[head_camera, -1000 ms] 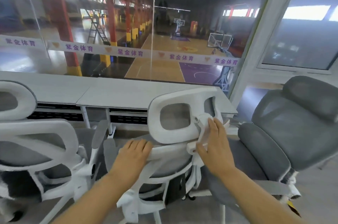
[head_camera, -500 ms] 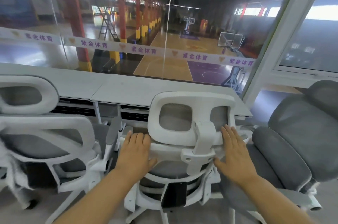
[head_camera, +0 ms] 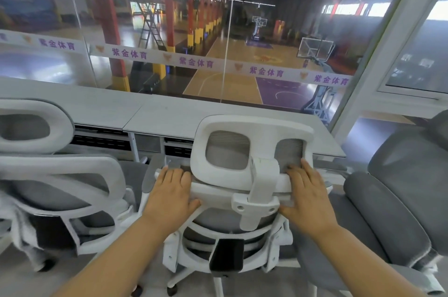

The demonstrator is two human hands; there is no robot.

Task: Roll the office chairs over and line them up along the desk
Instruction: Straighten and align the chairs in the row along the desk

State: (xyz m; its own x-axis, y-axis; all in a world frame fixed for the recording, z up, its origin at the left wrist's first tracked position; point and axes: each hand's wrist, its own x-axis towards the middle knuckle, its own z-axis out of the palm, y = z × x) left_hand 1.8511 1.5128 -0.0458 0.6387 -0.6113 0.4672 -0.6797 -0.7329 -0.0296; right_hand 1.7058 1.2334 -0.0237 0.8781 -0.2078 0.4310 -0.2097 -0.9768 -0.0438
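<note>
A white-framed office chair with grey mesh (head_camera: 252, 141) stands straight before me, its back toward me and its front facing the long grey desk (head_camera: 169, 114). My left hand (head_camera: 169, 194) lies flat on the top rail of its backrest, left of the headrest post. My right hand (head_camera: 308, 194) presses flat on the same rail to the right, fingertips at the headrest's lower edge. Neither hand wraps around the frame. A second white chair (head_camera: 55, 170) stands at the desk on the left. A grey padded chair (head_camera: 400, 187) stands at the right, turned sideways.
A glass wall (head_camera: 230, 42) with a printed white band runs behind the desk, overlooking a basketball hall. A white window frame post (head_camera: 388, 49) rises at the desk's right end. The chairs' armrests nearly touch on both sides.
The middle chair has turned square to the desk and rolled closer to it. My right hand slid from the headrest post to the right side of the rail.
</note>
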